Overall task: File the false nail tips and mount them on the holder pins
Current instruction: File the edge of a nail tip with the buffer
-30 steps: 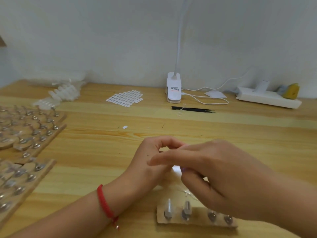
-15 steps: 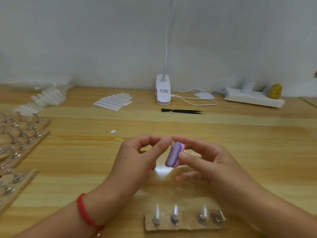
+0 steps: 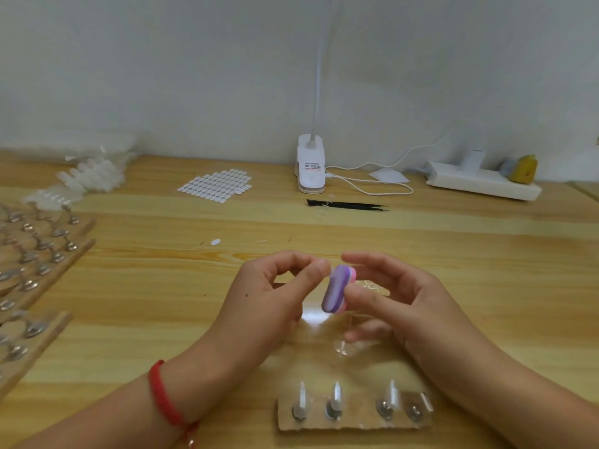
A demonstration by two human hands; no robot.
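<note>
Hands first: our left hand (image 3: 275, 296) has thumb and forefinger pinched on what we take to be a clear nail tip (image 3: 328, 269), too small to see plainly. It meets the top end of the purple-and-pink file block (image 3: 337, 288), which our right hand (image 3: 398, 296) grips upright between thumb and fingers. A second ago the right hand lay across the left and hid the block. Now the two have drawn apart, palms facing, and the block stands in full sight between them. We read that as filing under way rather than a mounting move, so this tip has yet to go to a pin. Loose clear tips (image 3: 369, 286) lie on the surface (image 3: 162, 303) just beyond and beneath the right hand. At the near edge sits the holder strip (image 3: 353, 422), and each of its four pins (image 3: 334, 411) seems to carry a tip already. More filled strips (image 3: 39, 254) run along the left edge. Toward the far edge we see a sheet of white tabs (image 3: 215, 187), black tweezers (image 3: 346, 205), a clip lamp (image 3: 311, 163) and, nearer the far right corner, a power strip (image 3: 483, 179).
</note>
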